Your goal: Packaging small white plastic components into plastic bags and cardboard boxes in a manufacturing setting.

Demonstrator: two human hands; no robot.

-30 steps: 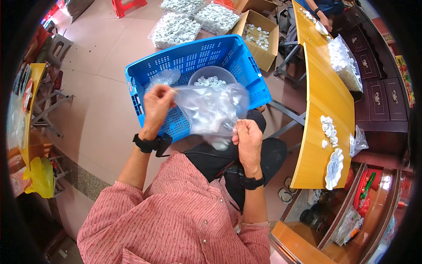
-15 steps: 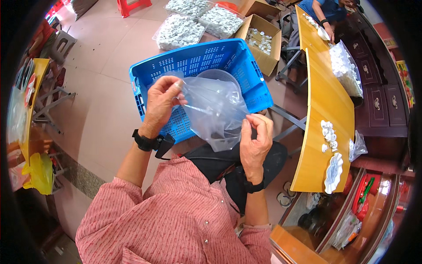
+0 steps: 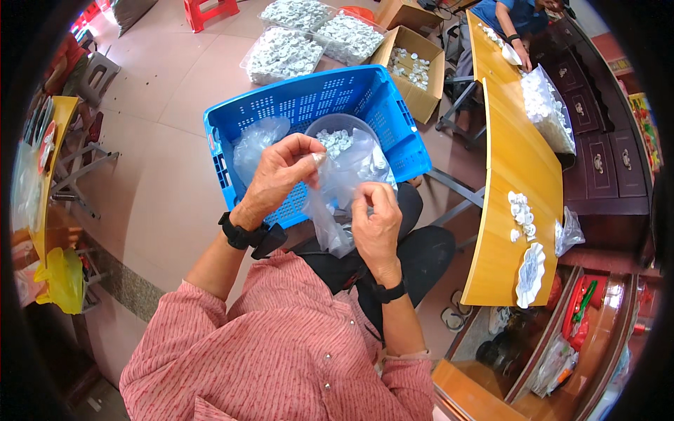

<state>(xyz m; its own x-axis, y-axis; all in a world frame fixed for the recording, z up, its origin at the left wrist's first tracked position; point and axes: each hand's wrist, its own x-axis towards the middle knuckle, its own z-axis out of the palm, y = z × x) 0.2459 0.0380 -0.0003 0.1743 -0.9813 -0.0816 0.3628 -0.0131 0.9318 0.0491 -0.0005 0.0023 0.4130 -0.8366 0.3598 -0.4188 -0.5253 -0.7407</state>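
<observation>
The table [image 3: 519, 158] ran along the right, probably set there to stay within arm's reach. The crate [image 3: 228, 121] stood close in front of the knees [image 3: 426, 254], seemingly so that both hands could work over it. Beyond its far right corner sat the carton [image 3: 415, 104], flaps parted, its contents open to view. The tub [image 3: 351, 121] was inside the crate, where the walls would likely have kept it from sliding.

The held bag [image 3: 342, 172] was bunched between the hands, partly in front of the tub, its lower end drooping toward the lap; limp film like that probably needed holding from both sides. A spare bag [image 3: 256, 144] lay crumpled at the crate's left.

The left hand [image 3: 314, 156] pinched the held bag's edge between thumb and fingers. The right hand [image 3: 361, 198] was half curled against its other side; blur hid whether it gripped. Small white pieces [image 3: 333, 142] lay in the tub.
</observation>
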